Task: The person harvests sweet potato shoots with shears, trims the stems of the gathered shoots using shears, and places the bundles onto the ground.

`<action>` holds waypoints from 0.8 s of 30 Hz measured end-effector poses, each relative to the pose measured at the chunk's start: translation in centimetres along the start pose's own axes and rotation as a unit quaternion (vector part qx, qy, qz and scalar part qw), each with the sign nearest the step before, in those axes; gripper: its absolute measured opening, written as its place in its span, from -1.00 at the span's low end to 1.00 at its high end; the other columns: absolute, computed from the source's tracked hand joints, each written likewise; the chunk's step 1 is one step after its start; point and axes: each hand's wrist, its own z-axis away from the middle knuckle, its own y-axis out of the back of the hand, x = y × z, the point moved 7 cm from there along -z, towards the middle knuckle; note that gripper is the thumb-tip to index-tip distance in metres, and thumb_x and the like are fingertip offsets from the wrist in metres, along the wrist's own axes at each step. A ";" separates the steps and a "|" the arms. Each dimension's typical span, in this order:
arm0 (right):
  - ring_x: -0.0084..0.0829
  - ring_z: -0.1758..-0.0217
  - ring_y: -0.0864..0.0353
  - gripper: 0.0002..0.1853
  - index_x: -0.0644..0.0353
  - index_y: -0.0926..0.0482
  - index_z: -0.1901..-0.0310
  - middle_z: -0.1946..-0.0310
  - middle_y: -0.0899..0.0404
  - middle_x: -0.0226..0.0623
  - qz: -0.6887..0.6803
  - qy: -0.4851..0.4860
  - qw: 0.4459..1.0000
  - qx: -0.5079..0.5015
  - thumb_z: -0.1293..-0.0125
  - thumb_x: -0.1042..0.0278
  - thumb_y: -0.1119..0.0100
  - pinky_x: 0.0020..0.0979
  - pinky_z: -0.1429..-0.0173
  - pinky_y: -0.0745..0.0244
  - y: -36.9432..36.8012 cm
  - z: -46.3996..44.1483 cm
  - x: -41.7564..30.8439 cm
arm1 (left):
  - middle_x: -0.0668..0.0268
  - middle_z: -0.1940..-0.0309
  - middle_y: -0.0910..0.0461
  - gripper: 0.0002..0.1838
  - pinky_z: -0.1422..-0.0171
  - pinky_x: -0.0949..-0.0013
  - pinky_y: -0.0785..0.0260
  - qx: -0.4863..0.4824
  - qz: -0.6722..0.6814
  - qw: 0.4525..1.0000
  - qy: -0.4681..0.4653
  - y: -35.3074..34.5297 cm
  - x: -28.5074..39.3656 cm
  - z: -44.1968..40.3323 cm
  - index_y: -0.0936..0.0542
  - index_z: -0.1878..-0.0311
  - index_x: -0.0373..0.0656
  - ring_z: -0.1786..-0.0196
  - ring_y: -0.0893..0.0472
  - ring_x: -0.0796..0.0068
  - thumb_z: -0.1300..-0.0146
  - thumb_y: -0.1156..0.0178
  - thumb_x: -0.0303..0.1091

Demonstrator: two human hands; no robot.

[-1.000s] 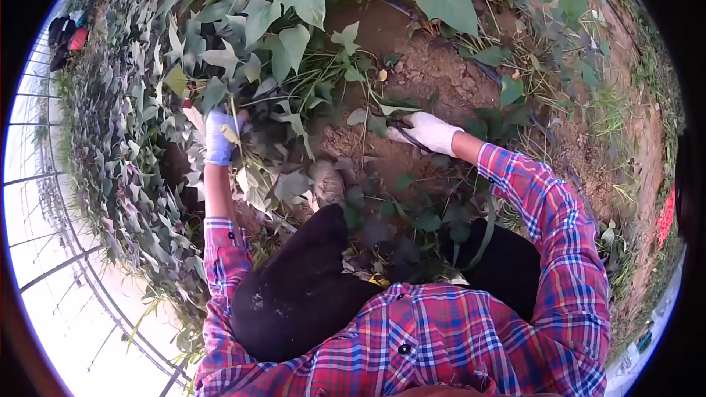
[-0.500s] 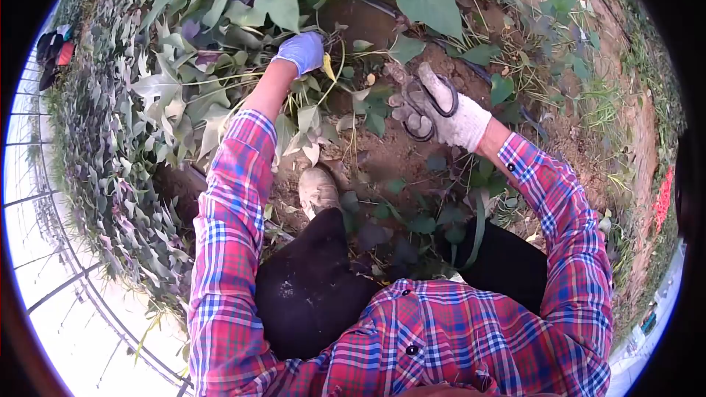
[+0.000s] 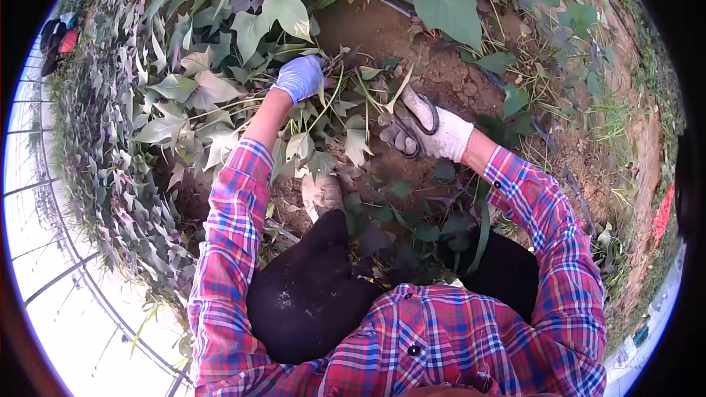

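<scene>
Upper centre, my left hand point(image 3: 300, 79) curls around leafy vines point(image 3: 212, 91); just right, my half-curled right hand point(image 3: 446, 134) holds black-handled scissors point(image 3: 434, 120).

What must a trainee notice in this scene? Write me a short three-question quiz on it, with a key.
1. Multiple choice: the glove on the left hand is
A) red
B) pale blue-violet
C) black
2. True or false: the right hand has black loops at its fingers.
3. Fill the gap: the left hand grips leafy ____.

Key: 1. B; 2. True; 3. stems.
</scene>
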 end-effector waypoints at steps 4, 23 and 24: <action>-0.52 0.59 -0.46 -0.39 0.25 -0.36 0.07 0.39 -0.54 -0.13 0.112 -0.057 0.991 0.033 -0.30 -0.27 0.01 -0.55 0.59 -0.34 1.3 1.3 0.7 | -0.05 0.31 -0.61 -0.57 0.05 0.12 -0.45 0.042 0.033 0.999 0.011 0.9 0.5 0.7 -0.61 0.19 -0.25 0.21 -0.60 -0.03 0.03 -0.30 -0.10; -0.55 0.55 -0.52 -0.24 0.16 -0.45 0.02 0.35 -0.59 -0.23 0.248 -0.037 0.966 0.064 -0.22 -0.49 0.19 -0.59 0.54 -0.36 -0.6 2.4 0.3 | 0.02 0.39 -0.61 -0.59 0.12 0.21 -0.42 0.134 0.343 0.929 0.027 -4.1 -1.0 4.8 -0.63 0.26 -0.28 0.28 -0.61 0.13 0.15 -0.43 -0.20; -0.54 0.57 -0.52 -0.22 0.19 -0.46 0.05 0.37 -0.59 -0.23 0.294 -0.031 0.952 0.078 -0.21 -0.51 0.19 -0.59 0.54 -0.38 -0.9 3.0 -0.2 | 0.06 0.43 -0.59 -0.63 0.15 0.23 -0.41 0.176 0.346 0.922 0.000 -5.9 -1.6 4.7 -0.63 0.29 -0.28 0.35 -0.58 0.14 0.13 -0.42 -0.23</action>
